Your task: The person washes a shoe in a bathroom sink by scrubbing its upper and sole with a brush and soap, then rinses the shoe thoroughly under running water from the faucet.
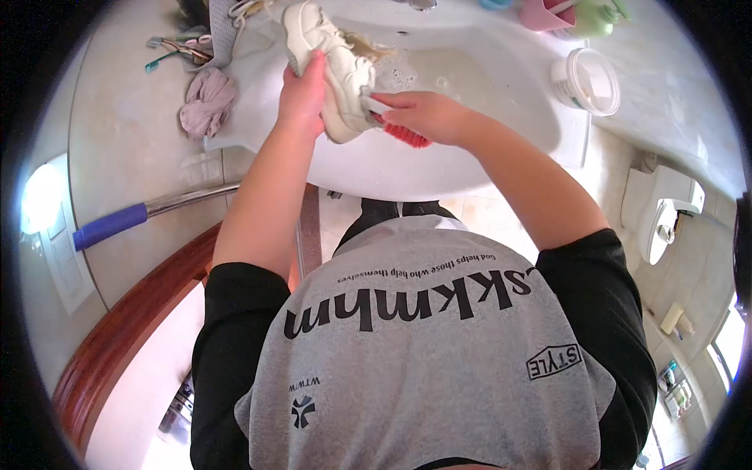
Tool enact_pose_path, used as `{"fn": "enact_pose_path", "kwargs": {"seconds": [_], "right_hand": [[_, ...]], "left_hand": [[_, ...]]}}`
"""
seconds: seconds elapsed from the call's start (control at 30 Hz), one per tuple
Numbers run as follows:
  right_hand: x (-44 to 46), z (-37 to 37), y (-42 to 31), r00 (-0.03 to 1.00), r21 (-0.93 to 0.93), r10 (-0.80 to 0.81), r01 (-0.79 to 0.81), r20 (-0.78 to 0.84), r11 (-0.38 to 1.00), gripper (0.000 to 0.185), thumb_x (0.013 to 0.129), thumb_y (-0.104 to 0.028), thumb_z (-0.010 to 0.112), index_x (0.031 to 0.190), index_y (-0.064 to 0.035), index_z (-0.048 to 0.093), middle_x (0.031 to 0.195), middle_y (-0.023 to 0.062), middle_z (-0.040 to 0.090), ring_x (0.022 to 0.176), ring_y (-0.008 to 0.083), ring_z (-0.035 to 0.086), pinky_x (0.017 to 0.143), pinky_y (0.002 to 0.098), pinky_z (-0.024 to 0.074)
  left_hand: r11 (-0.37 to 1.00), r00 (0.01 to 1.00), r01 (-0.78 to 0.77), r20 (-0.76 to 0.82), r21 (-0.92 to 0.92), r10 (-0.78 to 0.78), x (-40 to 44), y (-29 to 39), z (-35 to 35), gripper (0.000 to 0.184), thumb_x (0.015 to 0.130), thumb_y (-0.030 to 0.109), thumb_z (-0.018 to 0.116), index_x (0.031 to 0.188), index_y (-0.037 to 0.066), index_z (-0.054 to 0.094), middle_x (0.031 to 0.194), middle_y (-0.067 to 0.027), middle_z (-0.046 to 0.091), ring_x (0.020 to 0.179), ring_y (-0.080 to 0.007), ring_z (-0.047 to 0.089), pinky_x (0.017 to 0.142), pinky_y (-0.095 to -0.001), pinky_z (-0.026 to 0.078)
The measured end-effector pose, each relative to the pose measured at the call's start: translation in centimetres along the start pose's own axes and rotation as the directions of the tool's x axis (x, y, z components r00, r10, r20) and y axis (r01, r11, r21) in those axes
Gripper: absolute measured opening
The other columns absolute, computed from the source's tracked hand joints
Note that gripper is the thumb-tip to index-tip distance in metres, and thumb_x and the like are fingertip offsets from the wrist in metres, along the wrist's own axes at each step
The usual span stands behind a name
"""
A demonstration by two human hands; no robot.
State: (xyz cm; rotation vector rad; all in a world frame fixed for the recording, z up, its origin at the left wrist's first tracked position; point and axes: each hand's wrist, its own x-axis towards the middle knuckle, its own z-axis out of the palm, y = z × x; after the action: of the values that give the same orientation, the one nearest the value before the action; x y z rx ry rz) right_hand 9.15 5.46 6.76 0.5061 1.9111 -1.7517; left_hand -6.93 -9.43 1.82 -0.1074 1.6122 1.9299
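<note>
A white sneaker [335, 78] is held over the near left part of the white sink [501, 149]. My left hand [303, 95] grips it from the left, with the thumb along its side. In my right hand [427, 116] is a scrub brush with red bristles [406, 136], held against or very near the lower right end of the shoe. Most of the brush's handle is hidden by my fingers. Cloudy water with some foam [397, 76] lies in the basin behind the shoe.
A crumpled pinkish cloth [207, 103] and a holder with toothbrushes [184, 51] are at the left of the sink. At the right stand a white tub [586, 81], a pink container [547, 14] and a green bottle [595, 19]. A toilet [660, 211] is farther right.
</note>
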Motion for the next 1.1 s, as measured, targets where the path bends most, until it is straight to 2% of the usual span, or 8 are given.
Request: {"fn": "enact_pose_path", "kwargs": {"seconds": [0.2,0.27,0.33,0.37,0.5,0.6,0.87,1.1], "right_hand": [[5.8,-1.4,1.5,0.908,-0.27,-0.099,-0.015,-0.406,0.963,0.038,0.094,-0.035,0.055,0.12,-0.0092,0.064,0.089,0.0061,0.069,0.076,0.0177,0.064,0.07,0.0325,0.0519],[4.8,-1.3,1.2,0.881,-0.309,-0.207,0.073,-0.427,0.948,0.035,0.093,-0.032,0.055,0.119,-0.0116,0.064,0.088,0.0094,0.069,0.078,0.022,0.066,0.072,0.035,0.0527],[2.5,-0.4,1.4,0.888,-0.717,-0.373,0.074,-0.268,0.693,0.036,0.092,-0.033,0.055,0.121,-0.0148,0.064,0.095,0.0141,0.068,0.082,0.0243,0.066,0.075,0.0355,0.0522],[-0.7,-1.0,-2.5,0.997,-0.332,-0.025,-0.002,-0.078,0.943,0.041,0.092,-0.036,0.055,0.13,-0.0206,0.062,0.102,0.0158,0.063,0.089,0.0257,0.065,0.08,0.0362,0.0505],[-4.2,-1.8,-0.8,0.993,-0.649,-0.106,0.045,-0.054,0.759,0.048,0.093,-0.044,0.054,0.14,-0.0308,0.056,0.112,0.0174,0.061,0.105,0.0341,0.063,0.092,0.0434,0.0486],[-5.8,-3.5,-0.3,0.988,-0.67,-0.13,0.046,-0.077,0.741,0.052,0.094,-0.046,0.055,0.144,-0.031,0.052,0.111,0.0158,0.061,0.105,0.0328,0.062,0.092,0.0426,0.0481],[-6.8,-4.0,0.3,0.829,-0.382,-0.244,0.04,-0.503,0.923,0.056,0.094,-0.039,0.06,0.146,-0.0226,0.048,0.114,0.0145,0.058,0.099,0.0297,0.063,0.089,0.0387,0.05],[-5.1,-2.5,1.1,0.832,-0.096,-0.232,0.213,-0.504,0.972,0.06,0.098,-0.039,0.058,0.151,-0.0156,0.041,0.116,0.0122,0.063,0.1,0.0225,0.062,0.088,0.0337,0.0489]], "left_hand": [[0.979,0.974,0.205,0.099,0.011,-0.205,-4.0,-1.6,3.7,0.079,0.094,0.041,0.067,0.147,-0.001,0.027,0.142,-0.0199,0.044,0.128,-0.0305,0.05,0.101,-0.0466,0.049],[0.988,0.981,0.155,0.118,-0.018,-0.152,-3.6,-0.6,3.9,0.078,0.094,0.041,0.067,0.146,-0.002,0.028,0.14,-0.0201,0.046,0.126,-0.0307,0.052,0.101,-0.0466,0.049],[0.988,0.988,0.151,-0.021,-0.01,-0.151,-3.0,2.0,3.6,0.075,0.095,0.039,0.066,0.146,-0.001,0.028,0.138,-0.0201,0.049,0.125,-0.031,0.053,0.101,-0.0467,0.049],[0.969,0.971,0.228,0.095,-0.093,-0.219,0.2,0.3,0.5,0.07,0.097,0.038,0.062,0.146,0.0,0.029,0.137,-0.0186,0.051,0.123,-0.0316,0.055,0.101,-0.0469,0.051],[0.986,0.984,0.164,-0.075,-0.003,-0.163,-2.5,1.3,1.4,0.064,0.102,0.039,0.054,0.148,0.003,0.028,0.141,-0.0154,0.049,0.125,-0.0312,0.055,0.102,-0.0464,0.049],[0.969,0.97,0.234,0.083,-0.075,-0.228,-0.9,-1.3,-2.3,0.062,0.103,0.054,0.039,0.145,0.009,0.043,0.141,-0.0089,0.055,0.127,-0.0264,0.054,0.109,-0.0437,0.043],[0.929,0.942,0.286,0.249,-0.235,-0.227,-4.5,0.1,-2.2,0.064,0.103,0.06,0.03,0.145,0.013,0.045,0.136,-0.0073,0.057,0.123,-0.025,0.056,0.105,-0.0406,0.046],[0.88,0.927,0.245,0.363,-0.408,-0.09,-4.9,0.1,-1.5,0.068,0.101,0.063,0.029,0.147,0.016,0.043,0.14,-0.0058,0.054,0.128,-0.0262,0.052,0.11,-0.0422,0.042]]}}
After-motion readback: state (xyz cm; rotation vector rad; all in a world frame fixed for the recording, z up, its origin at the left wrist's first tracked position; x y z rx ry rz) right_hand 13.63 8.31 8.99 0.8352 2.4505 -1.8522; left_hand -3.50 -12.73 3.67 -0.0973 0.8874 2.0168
